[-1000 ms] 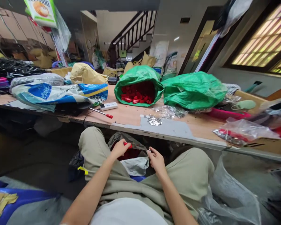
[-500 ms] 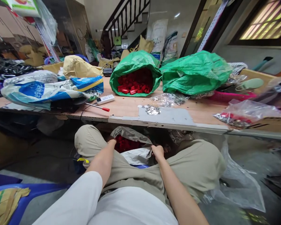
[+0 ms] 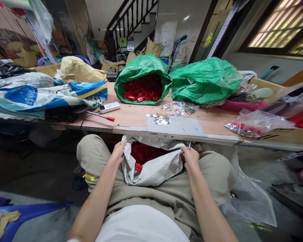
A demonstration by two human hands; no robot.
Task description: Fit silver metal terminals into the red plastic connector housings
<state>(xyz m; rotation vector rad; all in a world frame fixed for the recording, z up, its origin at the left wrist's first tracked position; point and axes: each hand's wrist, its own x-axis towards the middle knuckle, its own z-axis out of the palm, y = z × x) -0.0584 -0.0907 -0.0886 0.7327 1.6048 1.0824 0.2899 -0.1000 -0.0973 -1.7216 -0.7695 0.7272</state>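
Note:
Between my knees, just below the table edge, a whitish sack (image 3: 156, 173) hangs with its mouth spread wide. My left hand (image 3: 119, 151) grips the sack's rim on the left side. On the right side, my right hand (image 3: 190, 156) is closed on the rim, and a thin metal piece sticks up beside its fingers. Many dark red pieces (image 3: 146, 153) lie inside the sack. One brighter red piece (image 3: 138, 167) rests on the near fold of the rim. The sack's bottom is hidden.
Across the wooden table (image 3: 131, 116) stand an open green sack (image 3: 141, 64) of red parts and another green sack (image 3: 204, 79). Small shiny discs (image 3: 162, 119) lie on a grey sheet (image 3: 187, 126). A red-handled tool (image 3: 109, 118) and a white box (image 3: 109, 107) are at left.
Both hands have lifted the sack up and spread its mouth wider. A red piece now shows on the near fold. My view has shifted slightly to the right.

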